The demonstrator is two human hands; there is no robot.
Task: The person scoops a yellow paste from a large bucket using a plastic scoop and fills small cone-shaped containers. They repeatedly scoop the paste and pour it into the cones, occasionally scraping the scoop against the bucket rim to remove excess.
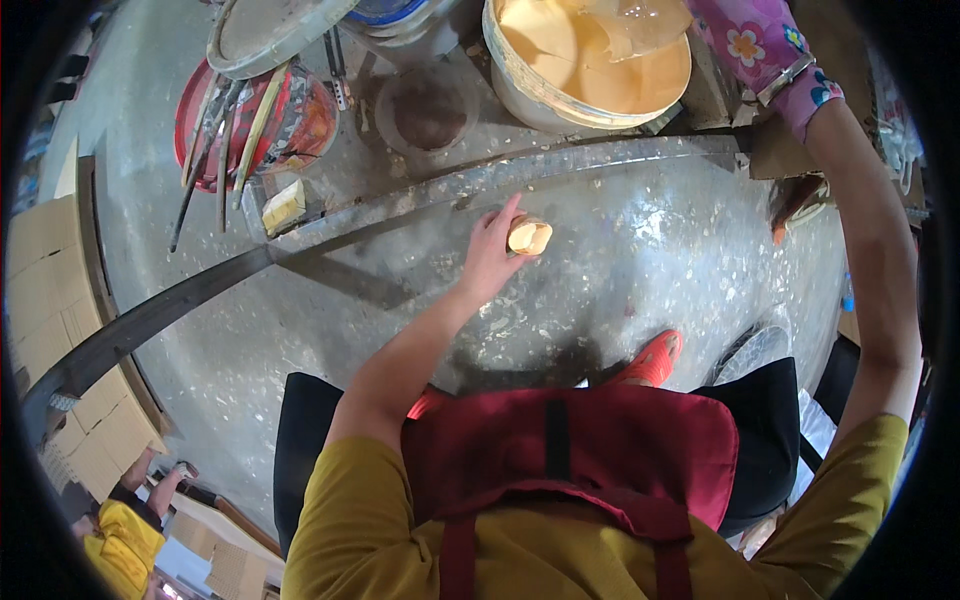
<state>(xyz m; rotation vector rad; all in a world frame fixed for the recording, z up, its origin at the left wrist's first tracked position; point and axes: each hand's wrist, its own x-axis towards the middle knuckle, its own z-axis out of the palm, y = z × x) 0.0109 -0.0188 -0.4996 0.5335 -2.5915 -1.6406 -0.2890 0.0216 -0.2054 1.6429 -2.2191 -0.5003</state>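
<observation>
My left hand (491, 246), bare, is closed around a small cream-coloured hollow piece (530, 237) like a little cup, its open end facing up. It hangs above the floor, in front of a metal edge. My right hand (755, 45) wears a pink glove with printed flowers and a band at the wrist. It reaches over the right rim of a white bucket (540, 108) of pale orange liquid. A clear plastic cup (645, 28) tilts over the liquid at the glove and appears gripped by it. The top edge cuts off those fingers.
A red bucket (190, 130) with several sticks across it stands far left, partly under a white lid (275, 35). A yellowish block (285, 207) sits by the curved metal edge (480, 180). Cardboard (50, 270) lines the left; another person in a yellow shirt (122, 545) is lower left.
</observation>
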